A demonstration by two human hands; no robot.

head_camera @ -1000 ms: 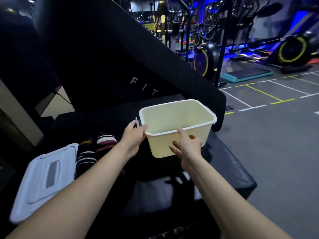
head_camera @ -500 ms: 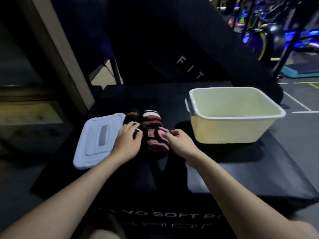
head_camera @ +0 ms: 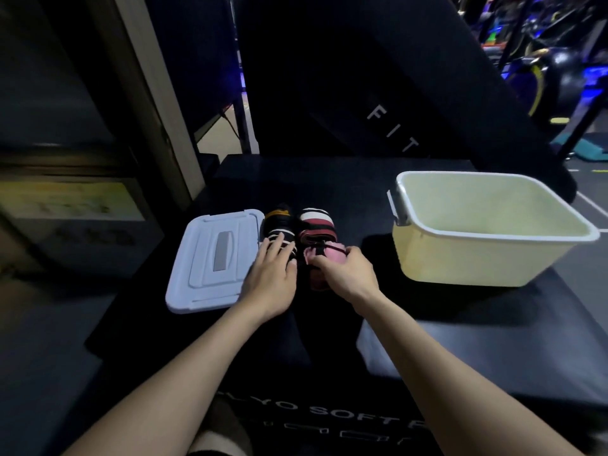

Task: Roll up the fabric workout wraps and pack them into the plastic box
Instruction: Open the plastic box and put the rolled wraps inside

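Your plastic box (head_camera: pixel 487 255) stands open near the right edge of the black plyo box (head_camera: pixel 460 340), pale yellow inside and holding nothing. Its white lid (head_camera: pixel 214 261) lies flat toward the left edge. Between them sit the wraps: your left hand (head_camera: pixel 271 281) rests with straight fingers on the black striped wrap (head_camera: pixel 279 227), and your right hand (head_camera: pixel 348 271) pinches the pink wrap (head_camera: pixel 324 255), just in front of the red striped wrap (head_camera: pixel 317 223). Behind leans a black pad (head_camera: pixel 411 93); gym machines (head_camera: pixel 543 60) glow blue at the far right.
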